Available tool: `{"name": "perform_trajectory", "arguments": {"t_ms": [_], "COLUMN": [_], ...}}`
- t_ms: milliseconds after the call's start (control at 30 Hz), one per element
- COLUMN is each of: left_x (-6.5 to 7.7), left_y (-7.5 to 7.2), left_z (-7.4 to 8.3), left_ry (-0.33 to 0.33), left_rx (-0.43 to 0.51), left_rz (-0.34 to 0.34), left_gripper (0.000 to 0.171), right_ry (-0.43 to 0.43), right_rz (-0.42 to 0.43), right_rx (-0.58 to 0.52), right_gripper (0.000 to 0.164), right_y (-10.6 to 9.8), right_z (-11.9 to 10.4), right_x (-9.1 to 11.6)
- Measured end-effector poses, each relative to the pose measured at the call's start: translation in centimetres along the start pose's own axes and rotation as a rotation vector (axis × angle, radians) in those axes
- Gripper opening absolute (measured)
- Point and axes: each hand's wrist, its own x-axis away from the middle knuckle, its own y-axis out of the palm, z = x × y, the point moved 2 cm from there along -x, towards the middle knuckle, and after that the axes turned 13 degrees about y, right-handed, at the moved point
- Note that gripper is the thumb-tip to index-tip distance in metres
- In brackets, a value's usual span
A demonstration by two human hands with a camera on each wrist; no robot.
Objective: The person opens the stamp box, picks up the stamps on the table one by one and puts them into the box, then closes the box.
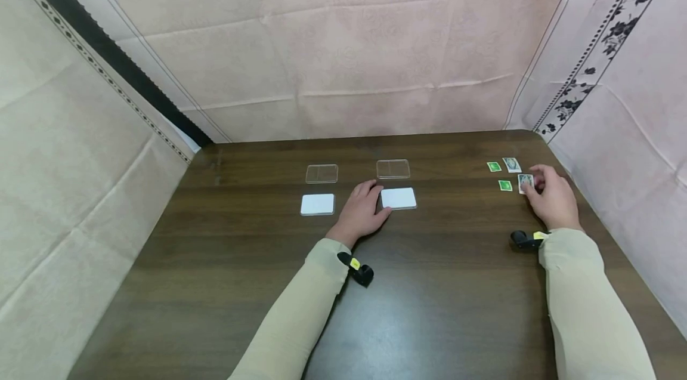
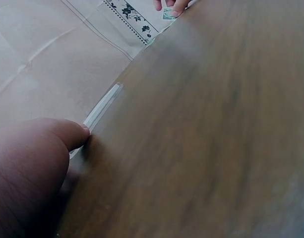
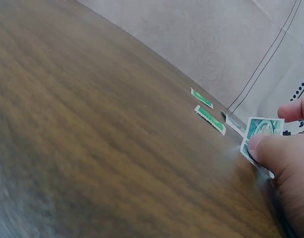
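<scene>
My right hand [image 1: 555,201] pinches a small stamp [image 3: 263,130] with a teal picture and a white border between thumb and finger. In the head view it is over the table's right side, beside another teal stamp [image 1: 512,165] and two green stamps [image 1: 494,166]. My left hand [image 1: 364,213] rests at the left end of a flat white rectangular case [image 1: 399,198]. Its thumb [image 2: 77,134] touches the case's near edge, and its fingers lie by the far left corner. In the left wrist view the other fingers are hidden.
Another white case [image 1: 317,204] lies left of my left hand. Two clear, shallow plastic lids [image 1: 322,173] lie behind the cases. The brown wooden table [image 1: 429,296] is bordered by pale cloth [image 1: 376,58] at the back and sides.
</scene>
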Motion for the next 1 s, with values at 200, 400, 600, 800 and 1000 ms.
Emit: {"name": "perform_trajectory", "arguments": {"t_ms": [200,400,600,800,1000], "left_x": [0.1,0.2,0.2,0.1,0.2], "left_y": [0.0,-0.1,-0.1,-0.1,-0.2], "left_z": [0.1,0.1,0.0,0.0,0.0], "left_ry": [0.004,0.008,0.012,0.012,0.011], "left_rx": [0.002,0.001,0.001,0.001,0.000], "left_rz": [0.009,0.010,0.009,0.006,0.009], "left_gripper": [0.064,0.064,0.063,0.063,0.063], "right_ry": [0.019,0.060,0.038,0.017,0.026], "right_rz": [0.011,0.011,0.044,0.083,0.109], "right_rx": [-0.005,-0.005,-0.012,-0.062,-0.145], "right_gripper": [0.039,0.048,0.049,0.047,0.046], "right_y": [-0.1,-0.2,-0.4,-0.5,-0.4], "right_z": [-0.1,-0.4,-0.4,-0.5,-0.7], "right_x": [0.2,0.4,0.5,0.9,1.5]}}
